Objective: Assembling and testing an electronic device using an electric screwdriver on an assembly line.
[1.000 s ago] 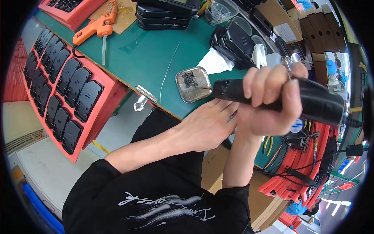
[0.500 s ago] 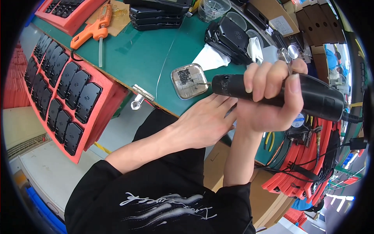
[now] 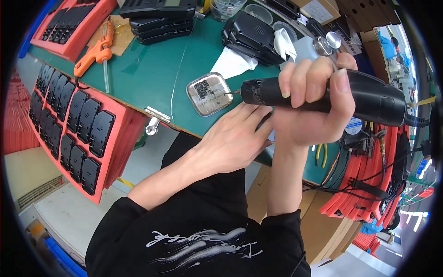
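Observation:
My right hand (image 3: pixel 318 99) is wrapped round a black electric screwdriver (image 3: pixel 376 99), held almost level with its bit to the left. The bit's tip is over the right edge of a small, clear square dish (image 3: pixel 196 105) with a heap of tiny dark screws (image 3: pixel 201 88). My left hand (image 3: pixel 235 136) is back-up at the table edge, below the screwdriver's front end. Its fingers bend round something dark, of which only a sliver shows; the screwdriver and right hand cover part of them. A white cloth or paper (image 3: pixel 233 63) lies just behind the dish.
A red foam tray (image 3: pixel 121 122) of black plastic housings is at the left, near an orange glue gun (image 3: pixel 98 53). Black devices (image 3: pixel 161 28) are stacked at the back; more black housings (image 3: pixel 254 37) lie behind the dish. Yellow-handled pliers (image 3: pixel 321 154) and red foam sheets (image 3: pixel 355 198) are at the right.
The whole view has shifted, so the table things sit farther left in it. Against the dish, the screwdriver's bit has drawn slightly to the right. Both hands keep their grip.

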The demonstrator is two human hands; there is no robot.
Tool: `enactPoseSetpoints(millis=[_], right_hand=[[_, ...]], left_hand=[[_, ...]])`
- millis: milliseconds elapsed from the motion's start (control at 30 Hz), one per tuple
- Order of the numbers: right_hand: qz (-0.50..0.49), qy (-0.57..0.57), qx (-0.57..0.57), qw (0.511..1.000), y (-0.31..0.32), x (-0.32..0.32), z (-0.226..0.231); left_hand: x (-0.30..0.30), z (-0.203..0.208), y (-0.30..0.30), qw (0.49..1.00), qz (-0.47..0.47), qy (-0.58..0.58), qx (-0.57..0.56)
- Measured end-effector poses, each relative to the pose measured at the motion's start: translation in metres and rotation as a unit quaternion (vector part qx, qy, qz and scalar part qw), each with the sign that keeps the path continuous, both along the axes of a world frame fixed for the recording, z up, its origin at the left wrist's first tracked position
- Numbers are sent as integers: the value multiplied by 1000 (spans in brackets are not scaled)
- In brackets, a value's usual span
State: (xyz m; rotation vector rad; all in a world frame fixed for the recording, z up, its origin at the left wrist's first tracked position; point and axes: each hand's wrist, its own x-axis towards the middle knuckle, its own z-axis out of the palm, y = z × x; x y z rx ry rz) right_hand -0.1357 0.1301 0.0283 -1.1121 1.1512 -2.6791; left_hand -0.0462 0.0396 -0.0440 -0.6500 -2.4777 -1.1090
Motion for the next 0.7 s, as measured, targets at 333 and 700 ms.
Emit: enactPoseSetpoints(millis=[333,700], right_hand=[[-6,85,-40,996,72,10,27],[-194,37,-51,979,93,0,12]], left_hand=[[-3,-5,-7,985,54,53,154],[2,9,1,990,97,-16,103]])
